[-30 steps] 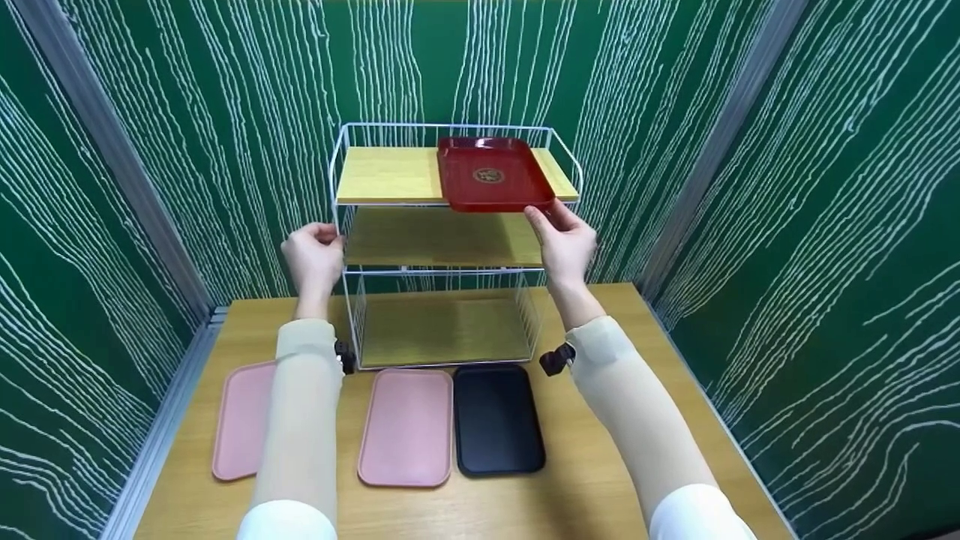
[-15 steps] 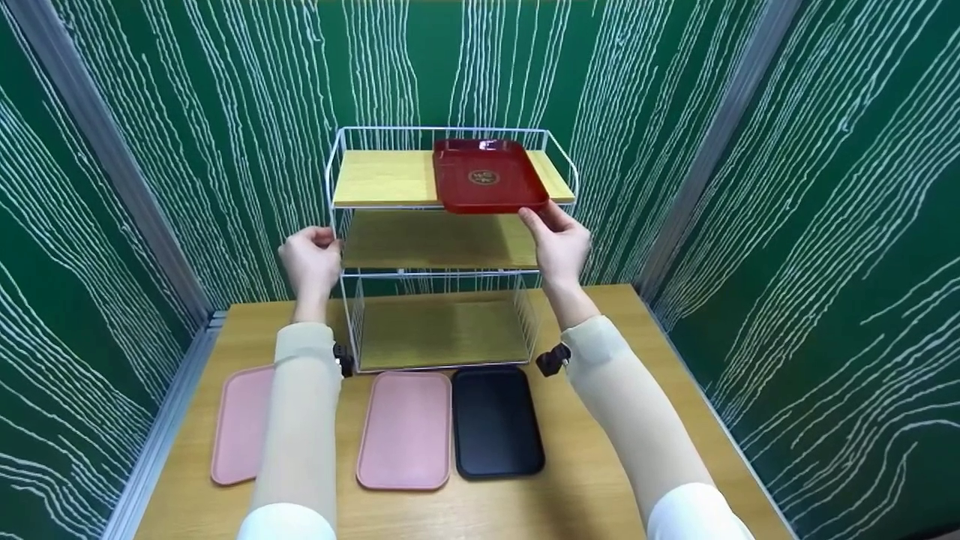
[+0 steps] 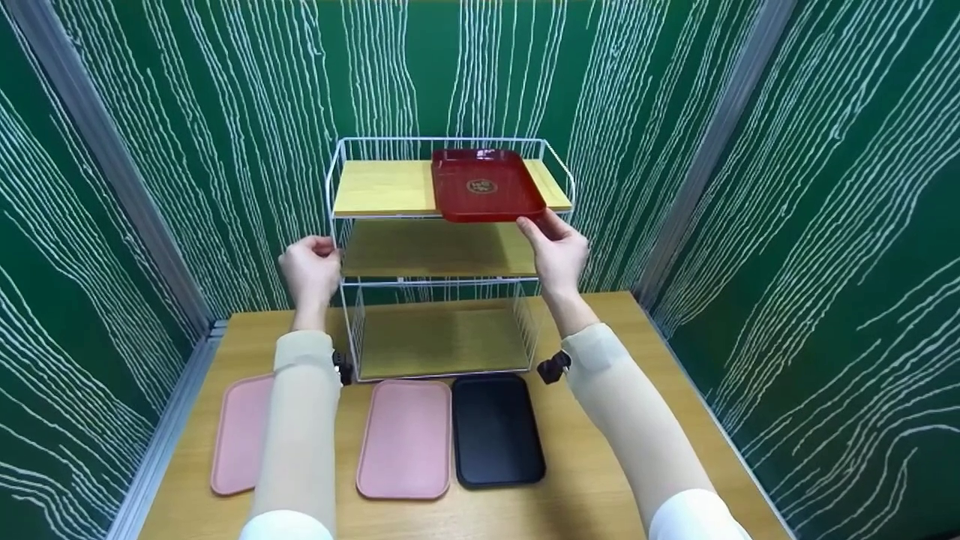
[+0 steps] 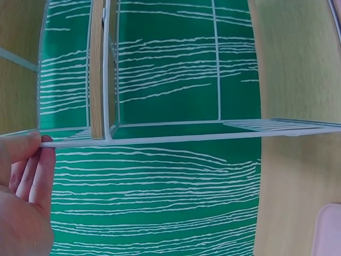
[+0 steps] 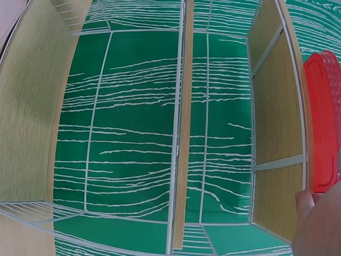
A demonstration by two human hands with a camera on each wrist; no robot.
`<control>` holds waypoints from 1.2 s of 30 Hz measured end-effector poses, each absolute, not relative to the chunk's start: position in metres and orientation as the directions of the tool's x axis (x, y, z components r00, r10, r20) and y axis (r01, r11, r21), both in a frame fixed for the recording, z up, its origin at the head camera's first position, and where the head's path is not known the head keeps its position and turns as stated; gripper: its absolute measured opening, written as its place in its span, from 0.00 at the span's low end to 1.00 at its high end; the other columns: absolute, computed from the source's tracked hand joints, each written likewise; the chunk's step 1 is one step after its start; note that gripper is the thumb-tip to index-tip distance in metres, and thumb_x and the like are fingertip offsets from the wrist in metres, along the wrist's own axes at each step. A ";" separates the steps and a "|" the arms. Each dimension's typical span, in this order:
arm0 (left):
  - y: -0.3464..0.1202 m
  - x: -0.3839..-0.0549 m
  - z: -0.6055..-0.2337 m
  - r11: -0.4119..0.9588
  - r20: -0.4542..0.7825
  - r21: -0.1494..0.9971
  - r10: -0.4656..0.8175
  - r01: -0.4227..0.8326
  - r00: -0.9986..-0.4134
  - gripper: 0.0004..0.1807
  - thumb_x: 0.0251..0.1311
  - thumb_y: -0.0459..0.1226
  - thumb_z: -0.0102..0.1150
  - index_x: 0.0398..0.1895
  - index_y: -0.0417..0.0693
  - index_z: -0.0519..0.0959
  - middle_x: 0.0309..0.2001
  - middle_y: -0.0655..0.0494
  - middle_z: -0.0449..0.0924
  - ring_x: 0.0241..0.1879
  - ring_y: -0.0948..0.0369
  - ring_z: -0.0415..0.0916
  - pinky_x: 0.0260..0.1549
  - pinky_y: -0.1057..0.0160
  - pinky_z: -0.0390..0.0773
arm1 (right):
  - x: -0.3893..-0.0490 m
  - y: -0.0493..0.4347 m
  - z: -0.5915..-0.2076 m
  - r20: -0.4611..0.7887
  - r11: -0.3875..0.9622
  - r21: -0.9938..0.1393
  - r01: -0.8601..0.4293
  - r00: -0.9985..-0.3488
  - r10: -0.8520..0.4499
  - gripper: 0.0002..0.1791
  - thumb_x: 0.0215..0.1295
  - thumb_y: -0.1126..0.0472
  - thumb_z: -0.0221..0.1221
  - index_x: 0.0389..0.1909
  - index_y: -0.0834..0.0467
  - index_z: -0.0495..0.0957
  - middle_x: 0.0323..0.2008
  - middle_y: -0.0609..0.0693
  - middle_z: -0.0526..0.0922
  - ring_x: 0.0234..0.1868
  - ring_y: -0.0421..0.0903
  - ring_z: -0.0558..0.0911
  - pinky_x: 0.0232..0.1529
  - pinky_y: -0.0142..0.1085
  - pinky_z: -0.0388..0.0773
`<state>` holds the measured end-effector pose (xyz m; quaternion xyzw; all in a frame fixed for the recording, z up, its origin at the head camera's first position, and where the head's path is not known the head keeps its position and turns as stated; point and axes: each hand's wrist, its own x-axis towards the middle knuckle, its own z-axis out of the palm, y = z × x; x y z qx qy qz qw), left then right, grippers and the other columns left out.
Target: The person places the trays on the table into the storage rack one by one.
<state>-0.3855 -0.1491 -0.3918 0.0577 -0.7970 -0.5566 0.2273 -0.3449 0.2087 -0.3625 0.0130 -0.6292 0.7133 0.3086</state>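
Observation:
A dark red tray point(image 3: 491, 187) with a round gold emblem lies over the right part of the top shelf of a white wire rack point(image 3: 382, 186). My right hand point(image 3: 559, 251) pinches its near right corner, thumb toward the front. From the right wrist, the red tray's underside point(image 5: 321, 122) shows beside the top board, with part of the right hand point(image 5: 319, 221) at its corner. My left hand point(image 3: 310, 270) grips the rack's left front upright between thumb and fingers; the left wrist view shows the left hand point(image 4: 29, 181) pinching that thin white wire point(image 4: 74, 143).
On the wooden table point(image 3: 615, 420) in front of the rack lie a pink tray point(image 3: 405, 439) and a black tray point(image 3: 499, 431) side by side. Another pink tray point(image 3: 240, 435) lies further left, partly under my left forearm. Green walls with white lines enclose the table.
The whole scene sits slightly lower in the head view. Both hands keep their holds, and the red tray stays at nearly the same place on the top shelf.

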 end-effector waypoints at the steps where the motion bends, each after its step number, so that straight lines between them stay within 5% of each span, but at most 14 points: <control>1: -0.149 -0.385 -0.392 0.376 0.295 0.913 -0.345 0.157 -0.891 0.11 0.73 0.29 0.63 0.53 0.40 0.87 0.48 0.44 0.87 0.44 0.51 0.84 0.44 0.56 0.87 | -0.344 0.209 -0.364 0.410 -0.009 -0.890 -0.455 -0.809 0.421 0.28 0.64 0.57 0.76 0.64 0.59 0.85 0.58 0.54 0.89 0.58 0.50 0.87 0.61 0.39 0.83; 11: -0.149 -0.385 -0.390 0.394 0.313 0.904 -0.338 0.169 -0.888 0.11 0.71 0.28 0.64 0.53 0.40 0.87 0.48 0.44 0.87 0.46 0.51 0.84 0.46 0.56 0.87 | -0.340 0.224 -0.392 0.408 0.048 -0.905 -0.423 -0.827 0.388 0.26 0.68 0.60 0.74 0.65 0.62 0.83 0.61 0.59 0.86 0.61 0.54 0.85 0.62 0.39 0.83; 21: -0.150 -0.384 -0.391 0.392 0.296 0.907 -0.332 0.154 -0.896 0.10 0.73 0.30 0.64 0.54 0.40 0.87 0.48 0.44 0.87 0.45 0.52 0.84 0.45 0.57 0.87 | -0.327 0.232 -0.466 0.365 0.073 -0.929 -0.362 -0.868 0.338 0.26 0.67 0.66 0.73 0.63 0.70 0.81 0.60 0.68 0.84 0.59 0.57 0.85 0.57 0.33 0.83; 36: -0.150 -0.384 -0.392 0.393 0.288 0.908 -0.337 0.144 -0.896 0.10 0.73 0.29 0.63 0.54 0.40 0.87 0.47 0.45 0.87 0.45 0.52 0.84 0.45 0.57 0.87 | -0.293 0.251 -0.586 0.092 0.230 -0.972 -0.055 -0.984 0.154 0.20 0.68 0.69 0.68 0.59 0.72 0.83 0.57 0.68 0.86 0.53 0.51 0.87 0.48 0.29 0.82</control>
